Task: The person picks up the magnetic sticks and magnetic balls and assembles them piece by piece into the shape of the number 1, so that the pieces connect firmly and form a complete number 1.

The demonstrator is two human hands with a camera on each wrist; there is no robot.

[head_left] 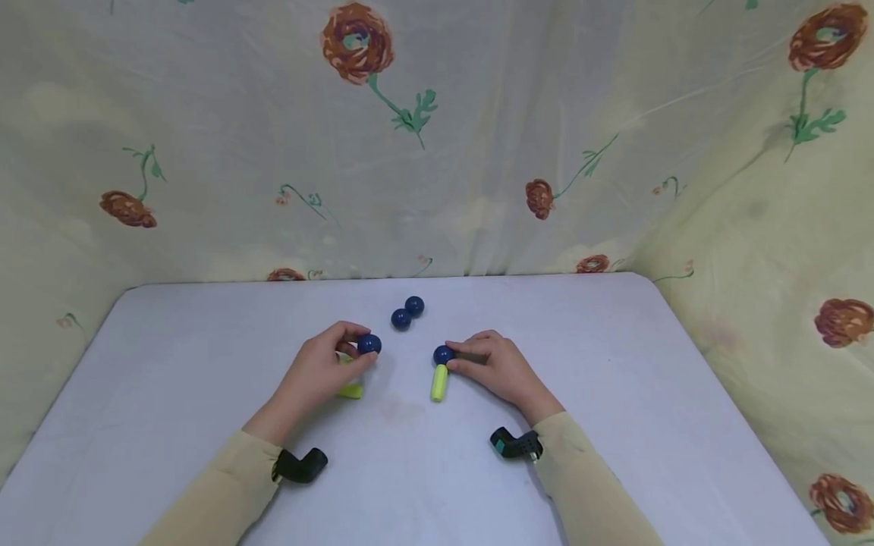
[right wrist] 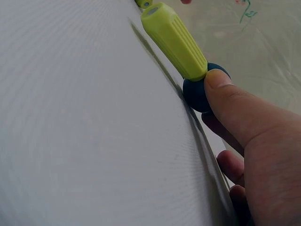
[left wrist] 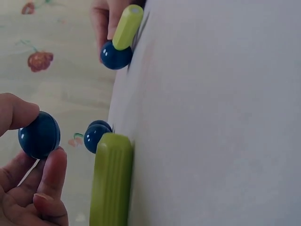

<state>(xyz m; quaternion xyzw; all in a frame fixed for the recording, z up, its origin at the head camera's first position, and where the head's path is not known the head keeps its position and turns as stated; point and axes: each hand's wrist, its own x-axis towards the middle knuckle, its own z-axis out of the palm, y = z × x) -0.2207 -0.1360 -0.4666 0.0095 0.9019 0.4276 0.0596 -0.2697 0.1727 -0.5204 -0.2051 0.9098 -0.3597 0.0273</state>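
Between thumb and fingers, my left hand [head_left: 322,369] pinches a glossy dark blue ball [head_left: 369,343], held above the table in the left wrist view [left wrist: 39,135]. Under that hand lies a yellow-green ridged rod [head_left: 351,391], partly hidden by it in the head view. My right hand [head_left: 497,367] pinches a second blue ball [head_left: 444,354] by thumb and fingertips. A short yellow-green rod [head_left: 439,384] is joined end-on to this ball and points back toward the body. A pale round spot marks the rod's free end in the right wrist view [right wrist: 175,42].
Two more blue balls [head_left: 400,318] sit touching each other toward the back of the white table [head_left: 410,485]. Flowered cloth [head_left: 471,136] hangs behind and beside the table. Each wrist wears a black camera [head_left: 300,465] over a beige sleeve.
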